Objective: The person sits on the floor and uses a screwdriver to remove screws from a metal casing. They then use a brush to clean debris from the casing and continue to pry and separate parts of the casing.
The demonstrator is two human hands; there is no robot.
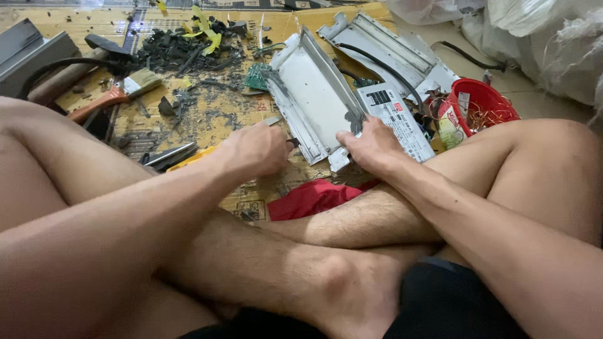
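At housing (314,100) edge — hands (370,145), cluttered cardboard (207,113)

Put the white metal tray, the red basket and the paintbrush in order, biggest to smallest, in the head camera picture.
1. White metal tray, clearly biggest.
2. Red basket.
3. Paintbrush.
Basket and brush look close in size; the basket is partly hidden, so that order is unsure.
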